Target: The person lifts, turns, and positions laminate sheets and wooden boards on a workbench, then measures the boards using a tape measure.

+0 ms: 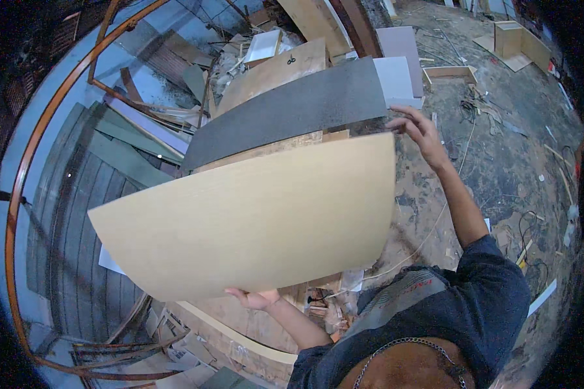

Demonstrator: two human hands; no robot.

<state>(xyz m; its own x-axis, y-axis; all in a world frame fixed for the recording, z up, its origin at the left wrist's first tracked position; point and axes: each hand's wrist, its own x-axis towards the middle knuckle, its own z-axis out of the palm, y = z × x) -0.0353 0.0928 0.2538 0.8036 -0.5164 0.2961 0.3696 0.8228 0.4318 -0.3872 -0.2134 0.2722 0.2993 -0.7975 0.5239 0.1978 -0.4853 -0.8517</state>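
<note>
A large pale wooden board (253,214) with a smooth face spans the middle of the view, tilted up on the left. At its near edge, my left hand (256,299) grips it with the thumb showing; the other fingers are mostly hidden. My right hand (422,133) is raised by the board's far right corner, fingers apart and slightly bent. Whether a fingertip touches that corner I cannot tell. Beyond the pale board lies a long dark grey panel (292,104) on a wooden work surface (305,55), which also bears small black scissors (291,59).
Grey-green boards (130,155) lie at the left, near a bent rusty metal rail (23,175). Cables and wood scraps are scattered over the stained floor (461,188) at right. An open wooden box (512,42) stands far right; a long pale strip (240,334) lies near.
</note>
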